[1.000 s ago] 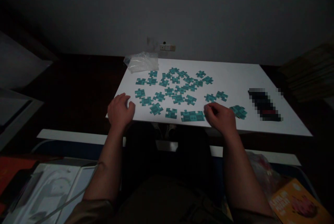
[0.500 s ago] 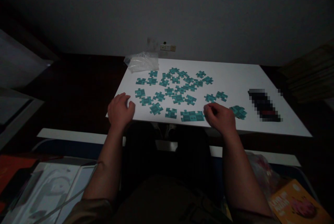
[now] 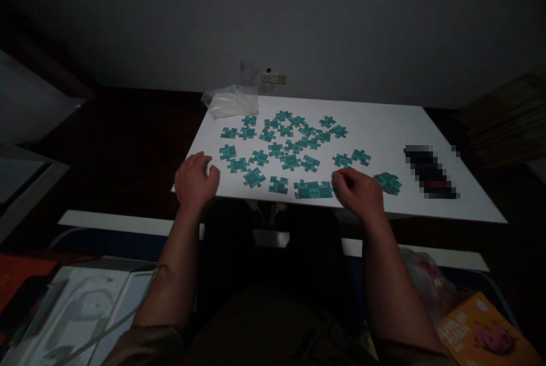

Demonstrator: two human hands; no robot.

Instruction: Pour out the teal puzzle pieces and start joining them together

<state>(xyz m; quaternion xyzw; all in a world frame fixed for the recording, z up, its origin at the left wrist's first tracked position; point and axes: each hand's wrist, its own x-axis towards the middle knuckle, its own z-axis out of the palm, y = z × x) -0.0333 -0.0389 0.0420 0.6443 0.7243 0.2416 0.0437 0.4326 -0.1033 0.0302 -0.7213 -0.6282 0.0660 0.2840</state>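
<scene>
Several teal jigsaw pieces [image 3: 290,161] lie scattered over the white table [image 3: 375,127]. Near its front edge is a joined strip [image 3: 313,189] of teal pieces. My right hand [image 3: 357,189] rests at the right end of this strip, its fingers curled together; whatever they may hold is hidden. To the right of that hand is a small heap of teal pieces [image 3: 387,183]. My left hand [image 3: 196,181] rests on the table's left front edge, thumb apart from the fingers, holding nothing. A single piece [image 3: 278,185] lies left of the strip.
A clear plastic bag [image 3: 232,102] lies at the table's back left corner. On the right is a dark, pixelated object [image 3: 430,172]. Below the table, an open white box [image 3: 89,303] stands at the left and an orange box [image 3: 486,329] at the right.
</scene>
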